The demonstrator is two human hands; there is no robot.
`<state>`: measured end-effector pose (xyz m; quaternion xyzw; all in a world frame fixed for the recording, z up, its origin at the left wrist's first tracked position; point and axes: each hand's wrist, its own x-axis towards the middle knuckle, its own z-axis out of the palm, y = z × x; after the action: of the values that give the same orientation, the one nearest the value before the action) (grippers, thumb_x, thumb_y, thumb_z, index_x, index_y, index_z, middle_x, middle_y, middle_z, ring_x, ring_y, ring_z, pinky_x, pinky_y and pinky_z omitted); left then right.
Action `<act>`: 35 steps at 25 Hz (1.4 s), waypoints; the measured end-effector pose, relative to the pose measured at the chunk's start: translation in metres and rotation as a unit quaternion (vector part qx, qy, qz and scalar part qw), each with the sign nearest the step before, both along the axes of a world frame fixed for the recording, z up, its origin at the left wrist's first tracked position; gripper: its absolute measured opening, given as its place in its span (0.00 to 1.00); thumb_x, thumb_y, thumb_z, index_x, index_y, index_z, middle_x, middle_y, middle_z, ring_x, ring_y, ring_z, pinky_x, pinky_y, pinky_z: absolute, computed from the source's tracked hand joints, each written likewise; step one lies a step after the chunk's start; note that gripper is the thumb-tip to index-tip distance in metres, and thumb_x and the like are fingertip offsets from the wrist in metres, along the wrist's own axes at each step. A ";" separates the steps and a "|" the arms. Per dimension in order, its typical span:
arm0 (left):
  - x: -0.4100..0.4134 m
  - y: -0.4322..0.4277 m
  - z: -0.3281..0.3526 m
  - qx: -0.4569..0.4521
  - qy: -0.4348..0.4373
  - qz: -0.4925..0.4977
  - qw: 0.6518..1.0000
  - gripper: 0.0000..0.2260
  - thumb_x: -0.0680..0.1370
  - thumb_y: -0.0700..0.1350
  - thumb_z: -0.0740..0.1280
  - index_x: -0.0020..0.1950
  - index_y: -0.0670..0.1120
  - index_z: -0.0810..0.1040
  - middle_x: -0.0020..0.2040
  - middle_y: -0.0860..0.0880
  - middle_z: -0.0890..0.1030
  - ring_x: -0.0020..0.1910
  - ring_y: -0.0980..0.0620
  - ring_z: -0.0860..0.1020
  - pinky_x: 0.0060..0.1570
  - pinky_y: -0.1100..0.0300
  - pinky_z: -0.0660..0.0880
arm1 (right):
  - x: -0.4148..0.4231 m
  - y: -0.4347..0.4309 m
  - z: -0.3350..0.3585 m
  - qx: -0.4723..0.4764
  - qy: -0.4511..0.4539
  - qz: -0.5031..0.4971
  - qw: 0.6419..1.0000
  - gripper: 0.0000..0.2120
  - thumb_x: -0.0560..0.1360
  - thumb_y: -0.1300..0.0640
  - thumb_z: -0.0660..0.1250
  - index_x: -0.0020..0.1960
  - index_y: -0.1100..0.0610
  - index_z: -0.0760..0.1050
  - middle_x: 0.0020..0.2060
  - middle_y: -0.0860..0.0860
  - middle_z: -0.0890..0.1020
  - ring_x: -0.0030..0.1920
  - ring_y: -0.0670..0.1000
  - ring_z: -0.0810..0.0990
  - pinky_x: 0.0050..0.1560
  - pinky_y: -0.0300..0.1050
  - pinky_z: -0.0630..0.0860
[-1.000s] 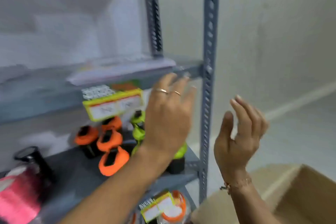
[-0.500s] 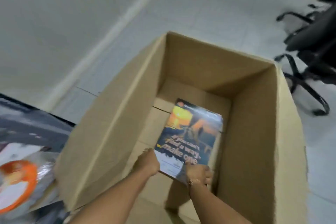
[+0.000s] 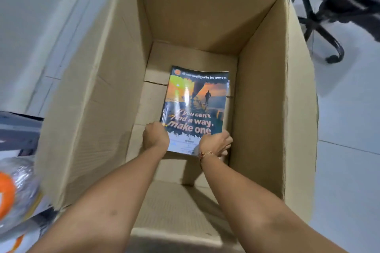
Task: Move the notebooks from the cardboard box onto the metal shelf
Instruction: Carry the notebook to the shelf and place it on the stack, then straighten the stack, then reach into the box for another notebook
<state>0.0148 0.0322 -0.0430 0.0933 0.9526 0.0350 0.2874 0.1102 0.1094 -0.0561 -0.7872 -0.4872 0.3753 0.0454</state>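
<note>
A deep open cardboard box (image 3: 98,109) stands on the floor below me. On its bottom lies a stack of notebooks (image 3: 196,107); the top cover shows a sunset and the words "If you can't find a way, make one". Both my arms reach down into the box. My left hand (image 3: 155,136) grips the near left corner of the stack. My right hand (image 3: 216,144), with a bracelet at the wrist, holds the near right corner. A grey corner of the metal shelf (image 3: 18,131) shows at the left edge.
Wrapped goods with an orange label (image 3: 12,195) sit on the shelf at the lower left. A black office chair (image 3: 337,12) stands on the tiled floor at the upper right. A white wall with a skirting runs along the left.
A second ago both hands were open up by the shelf. My view then swung down to the box, and both hands now grip the near end of the notebook stack.
</note>
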 end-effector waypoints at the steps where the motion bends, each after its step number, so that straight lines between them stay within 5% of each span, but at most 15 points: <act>1: -0.001 0.000 0.011 0.007 0.018 -0.024 1.000 0.10 0.77 0.33 0.63 0.56 0.36 0.79 0.57 0.36 0.79 0.57 0.37 0.78 0.54 0.48 0.76 | -0.003 -0.002 0.011 0.010 0.013 -0.008 1.000 0.16 0.71 0.67 0.63 0.59 0.64 0.68 0.63 0.61 0.69 0.65 0.61 0.66 0.66 0.58 0.62; 7: -0.003 -0.051 0.146 0.173 0.196 -0.083 0.962 0.12 0.76 0.36 0.64 0.60 0.39 0.76 0.54 0.39 0.77 0.54 0.38 0.77 0.51 0.48 0.75 | -0.007 -0.032 0.125 0.187 0.234 0.043 0.953 0.16 0.71 0.64 0.68 0.58 0.66 0.73 0.57 0.63 0.74 0.60 0.62 0.72 0.64 0.55 0.68; 9: 0.012 -0.097 0.201 0.258 0.316 -0.085 0.909 0.18 0.74 0.37 0.69 0.63 0.39 0.75 0.51 0.40 0.79 0.50 0.39 0.79 0.48 0.50 0.77 | -0.004 -0.055 0.179 0.267 0.342 0.075 0.898 0.16 0.70 0.63 0.69 0.56 0.67 0.74 0.54 0.60 0.76 0.53 0.58 0.75 0.59 0.49 0.74; 10: 0.019 -0.126 0.231 0.297 0.388 -0.071 0.870 0.18 0.73 0.39 0.69 0.63 0.38 0.75 0.50 0.40 0.80 0.49 0.41 0.79 0.48 0.52 0.77 | -0.007 -0.073 0.209 0.289 0.400 0.081 0.866 0.15 0.70 0.61 0.70 0.56 0.64 0.75 0.54 0.58 0.76 0.49 0.54 0.75 0.54 0.37 0.74; 12: 0.030 -0.185 0.291 0.348 0.516 -0.050 0.781 0.17 0.75 0.45 0.64 0.62 0.39 0.75 0.52 0.43 0.79 0.50 0.48 0.77 0.51 0.60 0.72 | -0.019 -0.121 0.272 0.330 0.512 0.084 0.789 0.16 0.67 0.52 0.71 0.53 0.48 0.73 0.54 0.57 0.75 0.49 0.52 0.76 0.51 0.29 0.72; 14: 0.043 -0.243 0.352 0.355 0.608 -0.016 0.710 0.18 0.76 0.49 0.62 0.62 0.42 0.72 0.55 0.46 0.76 0.51 0.52 0.75 0.55 0.64 0.69 | -0.032 -0.169 0.334 0.350 0.602 0.110 0.709 0.18 0.67 0.45 0.71 0.55 0.44 0.72 0.56 0.59 0.76 0.54 0.58 0.77 0.59 0.45 0.76; 16: 0.058 -0.296 0.411 0.316 0.693 0.030 0.648 0.19 0.74 0.48 0.64 0.62 0.41 0.73 0.53 0.42 0.78 0.50 0.51 0.74 0.56 0.67 0.68 | -0.050 -0.214 0.392 0.336 0.660 0.188 0.645 0.26 0.70 0.42 0.69 0.63 0.53 0.72 0.58 0.61 0.77 0.57 0.62 0.77 0.59 0.61 0.75; 19: 0.078 -0.348 0.484 0.253 0.761 0.103 0.589 0.20 0.71 0.42 0.70 0.61 0.35 0.77 0.48 0.38 0.79 0.46 0.54 0.71 0.54 0.76 0.63 | -0.071 -0.263 0.478 0.355 0.691 0.304 0.552 0.28 0.73 0.50 0.67 0.68 0.61 0.68 0.53 0.60 0.75 0.54 0.61 0.76 0.58 0.54 0.73; 22: 0.081 -0.376 0.551 0.216 0.727 0.195 0.622 0.22 0.73 0.42 0.70 0.66 0.37 0.73 0.56 0.39 0.76 0.53 0.53 0.70 0.55 0.67 0.63 | -0.103 -0.298 0.560 0.362 0.684 0.414 0.480 0.22 0.72 0.60 0.68 0.65 0.61 0.72 0.49 0.58 0.74 0.51 0.53 0.74 0.49 0.32 0.65; 25: 0.059 -0.393 0.595 0.142 0.666 0.267 0.682 0.15 0.78 0.42 0.64 0.63 0.38 0.76 0.59 0.37 0.76 0.61 0.40 0.72 0.58 0.55 0.65 | -0.152 -0.324 0.612 0.370 0.608 0.535 0.455 0.14 0.71 0.63 0.66 0.57 0.60 0.78 0.50 0.58 0.81 0.51 0.58 0.78 0.51 0.41 0.71; 30: 0.037 -0.403 0.599 0.047 0.520 0.352 0.777 0.15 0.79 0.44 0.57 0.58 0.37 0.75 0.62 0.35 0.77 0.61 0.36 0.74 0.57 0.50 0.72 | -0.187 -0.340 0.622 0.371 0.316 0.698 0.525 0.14 0.73 0.64 0.56 0.54 0.63 0.75 0.57 0.64 0.78 0.64 0.65 0.69 0.65 0.54 0.65; 33: 0.037 -0.398 0.598 -0.018 0.536 0.345 0.770 0.15 0.80 0.44 0.56 0.58 0.37 0.77 0.60 0.35 0.78 0.60 0.36 0.73 0.58 0.49 0.72 | -0.180 -0.335 0.615 0.421 0.343 0.676 0.499 0.15 0.73 0.63 0.55 0.55 0.62 0.76 0.56 0.62 0.80 0.61 0.64 0.72 0.62 0.53 0.65; 35: 0.032 -0.376 0.588 -0.095 0.646 0.262 0.711 0.14 0.79 0.43 0.57 0.57 0.38 0.78 0.59 0.37 0.79 0.62 0.36 0.73 0.62 0.47 0.70 | -0.160 -0.317 0.586 0.499 0.498 0.555 0.441 0.14 0.75 0.63 0.57 0.56 0.60 0.77 0.57 0.59 0.81 0.56 0.63 0.75 0.58 0.50 0.66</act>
<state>0.0473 -0.3434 0.5450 -0.1878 0.8906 -0.0507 -0.4111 -0.0499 -0.2072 0.5299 0.1327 -0.8170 0.3394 0.4469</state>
